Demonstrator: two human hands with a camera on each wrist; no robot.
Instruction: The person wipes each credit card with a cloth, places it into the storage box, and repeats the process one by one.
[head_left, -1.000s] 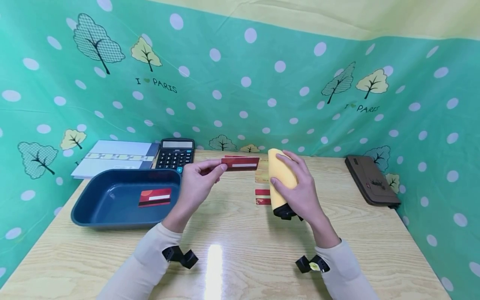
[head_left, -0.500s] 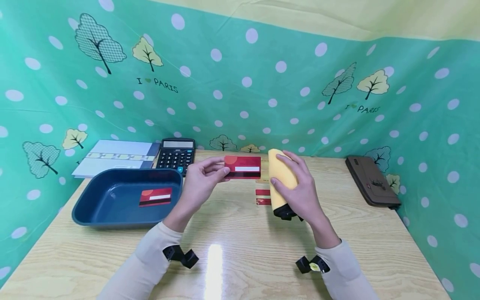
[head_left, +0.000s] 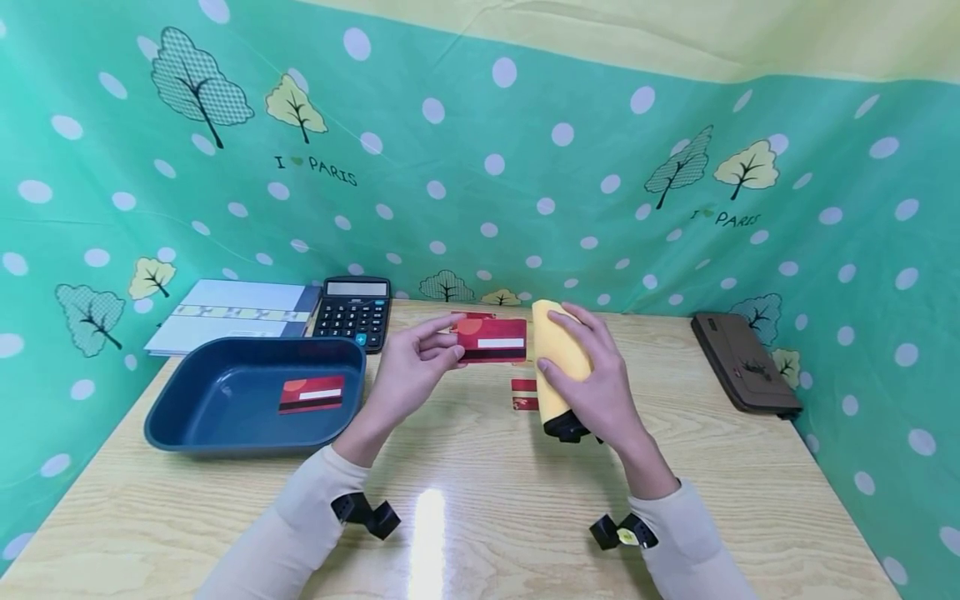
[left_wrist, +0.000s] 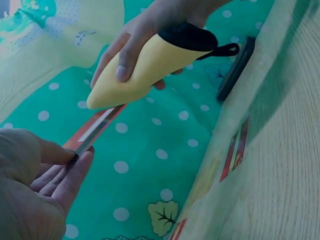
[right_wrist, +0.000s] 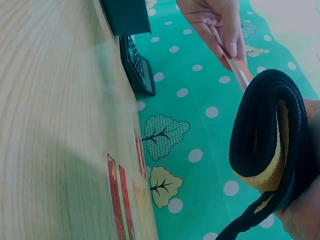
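Observation:
My left hand (head_left: 411, 371) pinches a red bank card (head_left: 491, 343) by its left end, thumb in front. The side with the white strip and dark band faces me. In my right hand (head_left: 600, 375) is a folded yellow cloth (head_left: 551, 354) with a black edge and a loop, gripped from the right. In the left wrist view, the card's far end meets the tip of the cloth (left_wrist: 135, 82); whether they touch I cannot tell. Below them a red striped card (head_left: 524, 395) lies on the table, partly covered by the cloth. Another red card (head_left: 480, 315) shows behind the held one.
A dark blue tray (head_left: 167, 421) stands at left with a red card (head_left: 311, 395) inside. Behind it are a white folder (head_left: 232, 304) and a black calculator (head_left: 352, 312). A brown zip pouch (head_left: 745, 362) lies at the right by the polka-dot curtain (head_left: 487, 183).
The held card has turned from a slant to face me, and my left hand has moved slightly right with it. My right hand and the cloth have shifted slightly left.

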